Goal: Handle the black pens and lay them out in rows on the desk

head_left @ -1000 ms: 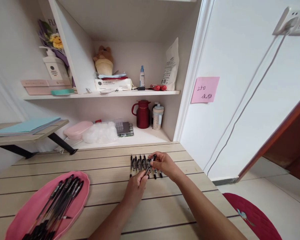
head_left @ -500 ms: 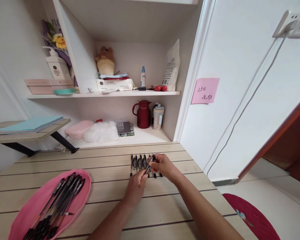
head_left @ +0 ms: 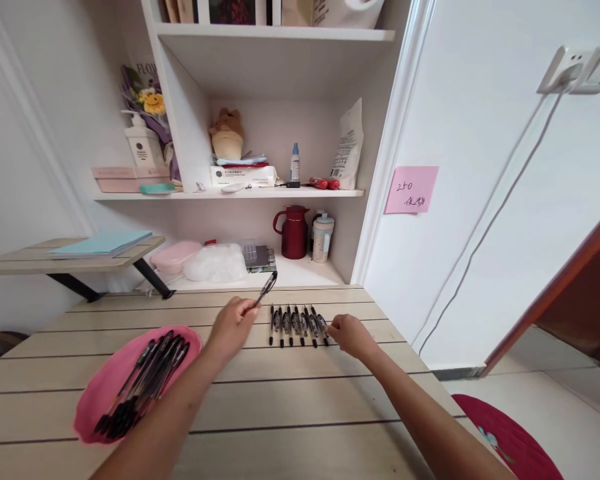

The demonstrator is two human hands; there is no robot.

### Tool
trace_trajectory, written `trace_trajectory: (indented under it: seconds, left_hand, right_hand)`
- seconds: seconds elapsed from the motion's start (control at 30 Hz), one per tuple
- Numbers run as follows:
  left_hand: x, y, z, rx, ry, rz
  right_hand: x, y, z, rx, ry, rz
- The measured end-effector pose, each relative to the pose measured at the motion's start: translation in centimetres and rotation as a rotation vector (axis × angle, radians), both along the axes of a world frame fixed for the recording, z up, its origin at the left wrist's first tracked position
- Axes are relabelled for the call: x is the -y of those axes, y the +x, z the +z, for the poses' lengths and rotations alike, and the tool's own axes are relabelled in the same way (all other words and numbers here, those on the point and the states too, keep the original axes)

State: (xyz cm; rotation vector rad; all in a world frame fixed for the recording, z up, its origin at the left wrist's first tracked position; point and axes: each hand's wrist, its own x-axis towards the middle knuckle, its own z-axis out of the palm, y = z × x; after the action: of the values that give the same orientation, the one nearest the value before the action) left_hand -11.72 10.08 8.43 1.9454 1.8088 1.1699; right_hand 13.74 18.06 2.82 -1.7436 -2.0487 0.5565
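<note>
My left hand (head_left: 234,325) is closed around a black pen (head_left: 267,287), held tilted up and to the right, its dark end pointing away from me. To the right of it, a row of pens (head_left: 291,327) lies side by side on the table, thin tips pointing away. Short dark pieces that look like pen caps (head_left: 304,325) lie between them. My right hand (head_left: 351,335) is at the right end of this row, fingers pinched together close to the last dark piece. Whatever those fingertips hold, if anything, is hidden.
A pink tray (head_left: 91,417) with a heap of black pens stands at the left. Behind the table is a shelf (head_left: 240,195) with a red jug (head_left: 295,233) and a cup (head_left: 323,239). A small raised stand (head_left: 20,257) carries blue paper. A red stool (head_left: 505,440) is at the lower right.
My hands were together on a pen over the row and have moved apart. The left has gone left with the pen; the right has moved to the row's right end. The view has shifted.
</note>
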Motion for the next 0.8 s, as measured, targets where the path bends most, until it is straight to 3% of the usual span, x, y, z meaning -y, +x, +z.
trace_trajectory:
  seconds: [0.13,0.33,0.53,0.8]
  left_hand:
    - [2.7,-6.9,1.3,-0.244,-0.164,0.221]
    - [8.0,-13.8,0.0,-0.454,-0.424,0.531]
    - [10.4,-15.0,-1.8,-0.484,-0.539,0.662]
    - [10.8,-14.9,-2.2,-0.504,-0.473,0.626]
  right_hand:
    - [1.4,-0.4,-2.7,0.165,0.009,-0.027]
    - [2.0,-1.2,-4.3,0.285,0.041,-0.051]
    - [2.5,-1.5,-4.8,0.350,0.084,-0.042]
    - [2.6,-1.8,-4.9,0.330,0.085,-0.065]
